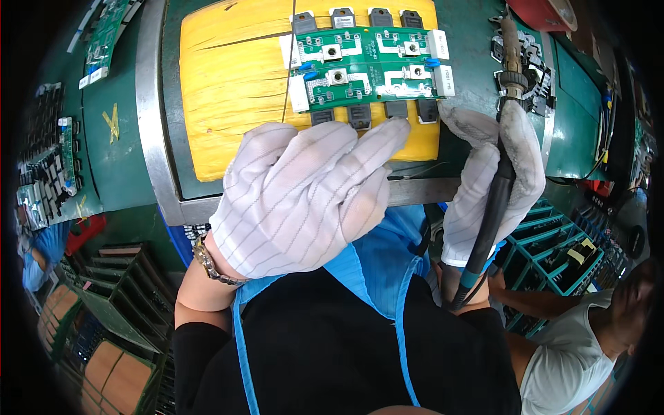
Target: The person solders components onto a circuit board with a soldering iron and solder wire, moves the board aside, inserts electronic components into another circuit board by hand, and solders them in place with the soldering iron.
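Note:
A green circuit board assembly [373, 66] lies on a yellow-wrapped block [228, 90]. Black flat components stick out along its far and near edges, and white blocks sit at its ends. My left hand [304, 194], in a white striped glove, rests over the block's near edge with its fingers partly curled. A thin solder wire [289, 66] runs up from its fingers past the board's left end; the grip on it is hidden. My right hand [494, 180], gloved too, is closed around the black handle of a soldering iron [511, 76], which points away from me, right of the board.
Black and silver components [536, 69] lie beside the iron. A metal edge [155, 104] frames the work surface, and a red bowl [546, 12] stands at the far right. More boards [107, 41] lie at left. A co-worker [574, 346] sits close on my right, by green racks [553, 249].

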The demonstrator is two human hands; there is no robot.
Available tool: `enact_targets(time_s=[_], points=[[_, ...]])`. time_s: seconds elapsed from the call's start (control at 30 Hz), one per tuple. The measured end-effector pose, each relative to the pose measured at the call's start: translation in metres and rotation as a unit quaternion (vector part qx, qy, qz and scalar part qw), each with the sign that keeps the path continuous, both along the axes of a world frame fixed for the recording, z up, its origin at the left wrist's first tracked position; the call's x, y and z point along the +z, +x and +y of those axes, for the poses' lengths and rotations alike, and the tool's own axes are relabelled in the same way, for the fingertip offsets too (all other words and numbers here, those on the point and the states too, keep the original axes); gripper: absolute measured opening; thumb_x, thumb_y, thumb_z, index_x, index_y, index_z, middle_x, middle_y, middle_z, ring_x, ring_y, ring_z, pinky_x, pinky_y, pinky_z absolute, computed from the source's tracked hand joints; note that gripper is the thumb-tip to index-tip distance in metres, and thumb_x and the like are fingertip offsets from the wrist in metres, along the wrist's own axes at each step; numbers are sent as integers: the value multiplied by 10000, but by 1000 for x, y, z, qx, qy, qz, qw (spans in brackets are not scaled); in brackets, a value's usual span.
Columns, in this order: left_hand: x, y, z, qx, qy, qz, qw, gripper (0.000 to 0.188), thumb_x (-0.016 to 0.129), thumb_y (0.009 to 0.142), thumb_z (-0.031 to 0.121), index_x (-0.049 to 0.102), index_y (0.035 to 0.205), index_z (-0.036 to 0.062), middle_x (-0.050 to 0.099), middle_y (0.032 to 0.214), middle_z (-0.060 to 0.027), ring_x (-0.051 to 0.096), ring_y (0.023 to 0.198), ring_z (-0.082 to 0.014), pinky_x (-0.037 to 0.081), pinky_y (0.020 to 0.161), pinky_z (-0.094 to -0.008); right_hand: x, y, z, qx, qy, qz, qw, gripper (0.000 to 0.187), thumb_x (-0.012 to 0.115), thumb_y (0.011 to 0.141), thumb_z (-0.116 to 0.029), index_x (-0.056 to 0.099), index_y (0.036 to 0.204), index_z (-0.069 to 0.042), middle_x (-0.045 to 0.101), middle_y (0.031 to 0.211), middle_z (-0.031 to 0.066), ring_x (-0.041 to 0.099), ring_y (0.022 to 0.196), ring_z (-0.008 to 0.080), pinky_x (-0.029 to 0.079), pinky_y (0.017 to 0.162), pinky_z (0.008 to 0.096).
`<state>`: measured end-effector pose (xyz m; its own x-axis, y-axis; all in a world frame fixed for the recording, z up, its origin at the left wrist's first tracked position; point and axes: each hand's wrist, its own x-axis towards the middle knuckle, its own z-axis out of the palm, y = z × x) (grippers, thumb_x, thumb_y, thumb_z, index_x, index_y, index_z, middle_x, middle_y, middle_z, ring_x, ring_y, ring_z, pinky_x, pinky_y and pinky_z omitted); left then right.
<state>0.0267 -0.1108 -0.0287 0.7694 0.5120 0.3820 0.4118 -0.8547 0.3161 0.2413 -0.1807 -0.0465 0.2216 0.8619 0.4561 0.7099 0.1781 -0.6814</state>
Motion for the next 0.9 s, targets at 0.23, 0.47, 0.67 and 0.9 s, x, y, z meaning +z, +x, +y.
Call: enact_targets(time_s=[0.23, 0.47, 0.67, 0.9], points=[[-4, -2, 1, -2, 9, -88, 996, 249, 713, 736, 108, 705, 985, 108, 695, 1115, 1, 632, 827, -142, 462, 743, -329, 7, -2, -9, -63, -13, -14, 998, 463, 521, 1052, -286, 427, 1386, 21, 586, 1288, 227, 654, 1101, 258, 508, 983, 389], [-2, -10, -1, 51, 93, -78, 991, 213, 722, 736, 115, 696, 948, 114, 719, 1058, -17, 641, 827, -159, 459, 712, -335, 5, -6, -6, -81, -2, -80, 994, 430, 434, 1083, -249, 386, 1406, 31, 649, 1192, 250, 661, 1110, 273, 447, 1067, 417], [-5, -7, 0, 53, 92, -64, 992, 174, 703, 774, 115, 682, 947, 104, 719, 1081, -12, 649, 833, -160, 442, 704, -328, 1, -3, -4, -33, 14, -9, 999, 428, 417, 1087, -252, 359, 1418, 14, 703, 1047, 247, 719, 986, 282, 487, 1022, 403], [-10, -6, 1, 49, 101, -76, 991, 163, 687, 787, 106, 678, 950, 113, 722, 1086, -1, 647, 838, -154, 437, 732, -323, 0, -5, -3, -54, 13, -29, 998, 450, 481, 1066, -282, 404, 1396, 14, 702, 1061, 228, 722, 953, 265, 508, 948, 360]])
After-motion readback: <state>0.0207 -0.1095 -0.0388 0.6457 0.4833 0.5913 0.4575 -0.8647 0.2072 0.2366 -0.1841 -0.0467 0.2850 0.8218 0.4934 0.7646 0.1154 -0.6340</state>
